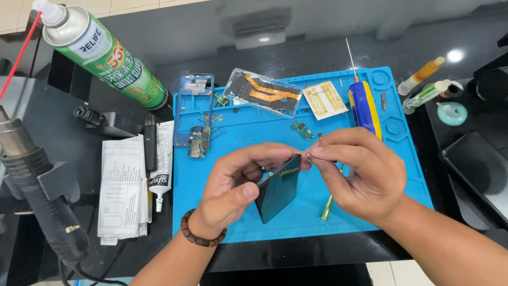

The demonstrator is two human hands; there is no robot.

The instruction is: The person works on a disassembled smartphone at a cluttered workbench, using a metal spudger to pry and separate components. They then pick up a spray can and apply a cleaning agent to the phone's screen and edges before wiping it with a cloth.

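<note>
My left hand (238, 185) grips a dark rectangular phone part (278, 191), tilted on edge above a blue work mat (233, 212). My right hand (357, 172) pinches thin metal tweezers (320, 158), their tips meeting the part's top edge. A brass-coloured tool handle (326, 207) lies on the mat under my right hand. Further back on the mat lie a blue phone frame (193, 106), a small circuit board (301, 130) and a phone back with orange flex cables (263, 92).
A blue-and-yellow screwdriver (364, 103) rests at the mat's right rear. A green spray can (100, 53) and a hot-air gun (37, 180) stand left. Folded paper (123, 188) and a glue tube (161, 164) lie left of the mat. Syringe tubes (426, 85) sit right.
</note>
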